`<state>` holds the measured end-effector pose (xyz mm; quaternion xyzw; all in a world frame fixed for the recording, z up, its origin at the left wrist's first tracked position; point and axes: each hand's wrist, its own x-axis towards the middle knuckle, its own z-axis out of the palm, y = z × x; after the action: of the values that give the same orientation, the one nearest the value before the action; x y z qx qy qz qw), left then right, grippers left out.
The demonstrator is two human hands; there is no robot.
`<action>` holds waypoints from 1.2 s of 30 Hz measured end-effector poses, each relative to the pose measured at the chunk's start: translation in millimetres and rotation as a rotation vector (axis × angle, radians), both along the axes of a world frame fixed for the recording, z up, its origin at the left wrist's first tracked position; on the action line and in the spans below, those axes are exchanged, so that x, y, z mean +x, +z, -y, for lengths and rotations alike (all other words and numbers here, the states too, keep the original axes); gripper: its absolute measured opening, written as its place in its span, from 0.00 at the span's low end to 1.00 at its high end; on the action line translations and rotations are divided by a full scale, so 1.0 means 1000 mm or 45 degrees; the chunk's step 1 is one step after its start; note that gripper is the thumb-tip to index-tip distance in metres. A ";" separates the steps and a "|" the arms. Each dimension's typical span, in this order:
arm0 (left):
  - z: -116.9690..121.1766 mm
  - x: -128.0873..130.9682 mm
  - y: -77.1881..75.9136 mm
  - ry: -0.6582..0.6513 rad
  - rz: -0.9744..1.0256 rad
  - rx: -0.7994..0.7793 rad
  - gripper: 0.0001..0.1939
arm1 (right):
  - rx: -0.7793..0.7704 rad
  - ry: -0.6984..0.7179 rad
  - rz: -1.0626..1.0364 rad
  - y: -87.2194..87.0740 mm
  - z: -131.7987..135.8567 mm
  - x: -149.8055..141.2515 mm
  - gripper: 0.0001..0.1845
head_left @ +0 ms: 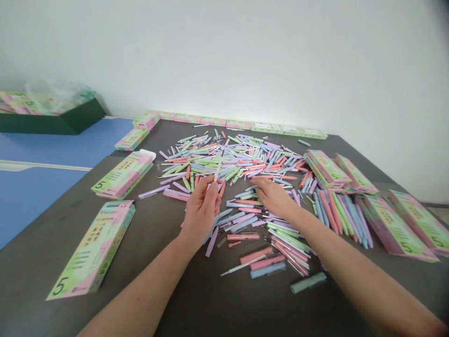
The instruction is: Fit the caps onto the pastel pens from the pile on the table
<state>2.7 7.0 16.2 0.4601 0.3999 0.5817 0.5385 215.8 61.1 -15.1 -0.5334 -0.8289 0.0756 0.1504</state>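
Note:
My left hand (203,203) is closed on a white pen refill (218,169), thumb on top, with its thin end pointing away from me. Over the heap of pen parts (210,159), my right hand (275,197) reaches in from the right. Its fingers are stretched forward beside a coral pen barrel (261,177), and I see nothing held in them. The heap mixes lilac, blue, green and coral barrels with white refills. Closer to me lie coral caps (256,255), a blue cap (268,270) and a loose white refill (242,267).
Printed cartons (93,248) lie on the dark table at left; more cartons (400,224) are at right beside a row of assembled-looking pens (345,210). Flat boxes (213,120) line the back edge. A dark green tray (70,119) with packaging sits on the blue table (45,187).

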 end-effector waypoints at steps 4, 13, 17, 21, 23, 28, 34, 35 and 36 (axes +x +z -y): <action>-0.001 -0.001 0.000 0.022 0.002 0.006 0.10 | 0.043 0.279 0.088 -0.005 -0.022 -0.029 0.25; -0.003 -0.002 -0.001 0.036 0.012 -0.005 0.10 | 0.050 0.265 0.164 -0.013 -0.033 -0.027 0.23; -0.001 -0.001 0.000 0.039 0.022 -0.008 0.10 | 0.048 0.264 0.168 -0.012 -0.031 -0.013 0.23; -0.002 -0.001 -0.001 0.037 0.010 -0.007 0.09 | 0.051 0.259 0.186 -0.010 -0.038 -0.015 0.19; -0.002 -0.002 -0.001 0.034 0.007 -0.006 0.09 | 0.048 0.246 0.204 -0.008 -0.042 -0.018 0.17; -0.003 -0.002 -0.002 0.025 0.013 0.007 0.10 | 0.015 0.190 0.268 -0.006 -0.050 -0.020 0.15; -0.002 -0.002 -0.001 0.022 0.020 0.009 0.10 | -0.019 0.155 0.342 -0.002 -0.053 -0.019 0.13; -0.003 -0.002 -0.001 0.020 0.019 0.007 0.09 | -0.022 0.162 0.351 -0.001 -0.053 -0.020 0.12; -0.003 -0.002 -0.001 0.017 0.020 0.005 0.09 | -0.025 0.172 0.358 0.000 -0.053 -0.020 0.12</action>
<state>0.8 9.6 15.3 0.4538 0.3979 0.5897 0.5368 195.9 114.3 -15.3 -0.4831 -0.8751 0.0184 0.0222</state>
